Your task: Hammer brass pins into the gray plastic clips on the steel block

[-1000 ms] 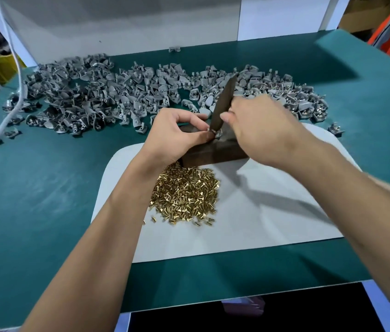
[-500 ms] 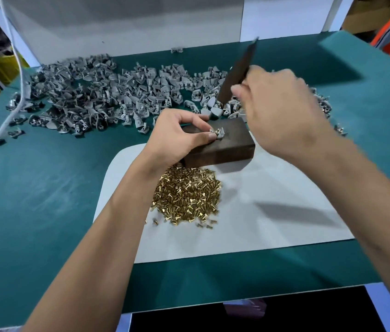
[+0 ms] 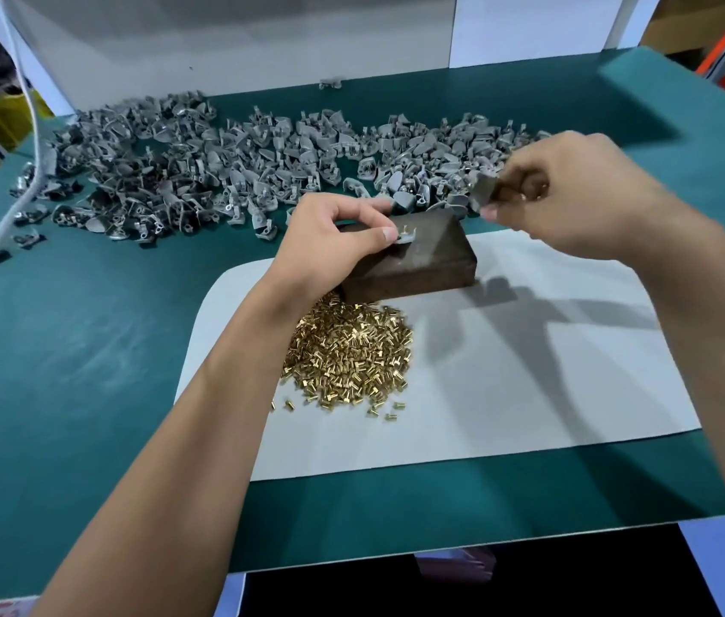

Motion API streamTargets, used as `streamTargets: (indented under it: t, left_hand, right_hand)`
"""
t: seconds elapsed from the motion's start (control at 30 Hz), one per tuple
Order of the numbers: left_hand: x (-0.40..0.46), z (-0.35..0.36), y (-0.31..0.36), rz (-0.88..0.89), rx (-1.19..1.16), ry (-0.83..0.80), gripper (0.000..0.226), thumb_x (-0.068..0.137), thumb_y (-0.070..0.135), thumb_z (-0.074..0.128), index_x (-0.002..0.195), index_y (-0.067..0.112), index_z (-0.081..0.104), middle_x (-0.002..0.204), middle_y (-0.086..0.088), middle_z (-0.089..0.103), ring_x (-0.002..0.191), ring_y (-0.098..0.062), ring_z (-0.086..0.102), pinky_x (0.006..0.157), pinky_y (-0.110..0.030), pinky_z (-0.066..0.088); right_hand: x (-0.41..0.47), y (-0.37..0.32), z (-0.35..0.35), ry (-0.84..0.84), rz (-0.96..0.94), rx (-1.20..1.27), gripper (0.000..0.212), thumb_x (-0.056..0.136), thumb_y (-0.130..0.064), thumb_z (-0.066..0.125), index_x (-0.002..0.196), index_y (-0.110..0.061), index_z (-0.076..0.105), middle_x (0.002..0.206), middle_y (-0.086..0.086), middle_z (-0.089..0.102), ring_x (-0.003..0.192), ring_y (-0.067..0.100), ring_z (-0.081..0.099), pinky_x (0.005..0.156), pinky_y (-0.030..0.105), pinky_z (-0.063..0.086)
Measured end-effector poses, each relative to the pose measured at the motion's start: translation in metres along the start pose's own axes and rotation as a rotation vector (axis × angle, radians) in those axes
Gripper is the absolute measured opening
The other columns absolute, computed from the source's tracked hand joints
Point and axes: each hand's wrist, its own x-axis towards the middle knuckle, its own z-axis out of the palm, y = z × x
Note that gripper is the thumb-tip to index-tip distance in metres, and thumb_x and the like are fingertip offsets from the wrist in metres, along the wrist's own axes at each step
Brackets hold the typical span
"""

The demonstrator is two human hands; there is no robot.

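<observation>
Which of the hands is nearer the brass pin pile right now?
Left. The left hand pinches a clip on the steel block, just above the brass pin pile; the right hand holds the hammer farther off, up right.

— Where's the dark rectangular steel block (image 3: 414, 264)?
— At the far edge of the white mat, lying flat, one small gray plastic clip (image 3: 405, 237) on top with a brass pin standing in it.
— The rest?
— Loose gray clips (image 3: 218, 171) heaped along the tabletop's far edge; a pile of short brass pins (image 3: 347, 354) just before the block.
</observation>
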Motion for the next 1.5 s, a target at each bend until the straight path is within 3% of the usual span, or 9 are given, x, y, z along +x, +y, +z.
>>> streamTargets:
  t: [0.17, 0.37, 0.5, 0.67, 0.9, 1.03, 1.23, 1.33, 1.5]
  left_hand:
    - [0.001, 0.004, -0.001, 0.004, 0.006, -0.018, 0.009, 0.085, 0.005, 0.078, 0.083, 0.014, 0.080, 0.123, 0.001, 0.073, 0.114, 0.000, 0.066, 0.099, -0.019, 0.049]
    - [0.001, 0.005, -0.002, 0.025, 0.015, -0.027, 0.007, 0.086, 0.004, 0.077, 0.086, 0.010, 0.080, 0.125, -0.001, 0.072, 0.117, -0.003, 0.065, 0.103, -0.024, 0.048]
    - [0.002, 0.004, -0.003, 0.028, 0.005, -0.025, 0.008, 0.086, 0.004, 0.077, 0.085, 0.011, 0.080, 0.126, 0.000, 0.072, 0.116, -0.003, 0.066, 0.098, -0.020, 0.050]
    - [0.002, 0.003, -0.003, 0.032, -0.107, -0.029, 0.007, 0.088, 0.001, 0.074, 0.085, 0.006, 0.077, 0.127, -0.008, 0.071, 0.120, -0.017, 0.067, 0.105, -0.042, 0.053]
    - [0.008, -0.018, -0.001, 0.045, -0.154, 0.159, 0.017, 0.095, 0.018, 0.071, 0.079, 0.019, 0.076, 0.111, -0.003, 0.077, 0.108, -0.010, 0.070, 0.099, -0.037, 0.055]
    - [0.018, -0.053, -0.020, -0.054, 0.138, 0.471, 0.018, 0.088, 0.023, 0.076, 0.071, 0.027, 0.074, 0.082, 0.007, 0.075, 0.075, -0.004, 0.067, 0.086, -0.037, 0.061]
    - [0.017, -0.087, -0.044, -0.153, 0.433, 0.431, 0.018, 0.081, 0.022, 0.086, 0.096, 0.030, 0.080, 0.091, 0.019, 0.071, 0.082, -0.001, 0.067, 0.087, -0.031, 0.060]
    - [0.015, -0.088, -0.045, -0.090, 0.503, 0.399, 0.017, 0.081, 0.021, 0.086, 0.091, 0.032, 0.078, 0.086, 0.022, 0.068, 0.076, 0.006, 0.064, 0.080, -0.021, 0.057]
    - [0.016, -0.089, -0.046, -0.075, 0.574, 0.376, 0.017, 0.078, 0.015, 0.086, 0.078, 0.027, 0.075, 0.083, 0.008, 0.072, 0.081, -0.010, 0.067, 0.081, -0.028, 0.057]
  right_hand:
    - [-0.001, 0.018, 0.014, -0.082, 0.043, -0.065, 0.012, 0.078, -0.015, 0.081, 0.071, -0.021, 0.072, 0.070, -0.002, 0.071, 0.070, 0.020, 0.066, 0.060, 0.021, 0.044]
    - [-0.002, 0.021, 0.024, -0.165, 0.036, -0.075, 0.012, 0.077, -0.016, 0.083, 0.073, -0.026, 0.077, 0.064, -0.014, 0.070, 0.067, 0.006, 0.067, 0.064, 0.025, 0.053]
    - [0.003, 0.006, 0.021, 0.023, -0.015, -0.014, 0.027, 0.082, -0.006, 0.066, 0.085, -0.032, 0.075, 0.068, -0.019, 0.063, 0.073, 0.011, 0.066, 0.070, 0.015, 0.048]
    - [0.008, -0.031, 0.034, -0.032, -0.257, 0.034, 0.025, 0.088, -0.036, 0.075, 0.113, -0.032, 0.075, 0.092, -0.008, 0.070, 0.088, 0.015, 0.064, 0.083, 0.032, 0.051]
    - [0.028, -0.032, 0.043, 0.061, -0.222, 0.060, 0.026, 0.086, -0.034, 0.080, 0.111, -0.030, 0.078, 0.089, -0.005, 0.073, 0.083, 0.014, 0.064, 0.082, 0.027, 0.051]
    - [0.048, -0.020, 0.038, 0.083, -0.113, -0.031, 0.023, 0.086, -0.027, 0.080, 0.109, -0.026, 0.078, 0.080, -0.006, 0.069, 0.080, 0.016, 0.065, 0.089, 0.034, 0.056]
    - [0.065, -0.027, 0.036, 0.229, -0.022, -0.051, 0.031, 0.086, -0.010, 0.071, 0.114, -0.024, 0.074, 0.090, -0.002, 0.074, 0.086, 0.020, 0.069, 0.094, 0.037, 0.057]
    - [0.057, -0.057, 0.043, 0.110, -0.227, -0.011, 0.024, 0.088, -0.014, 0.074, 0.110, -0.023, 0.076, 0.086, -0.006, 0.071, 0.073, 0.004, 0.061, 0.088, 0.030, 0.057]
    - [0.035, -0.112, 0.064, -0.223, -0.556, -0.057, 0.017, 0.088, -0.024, 0.077, 0.104, -0.029, 0.078, 0.092, -0.012, 0.073, 0.083, 0.004, 0.065, 0.087, 0.032, 0.056]
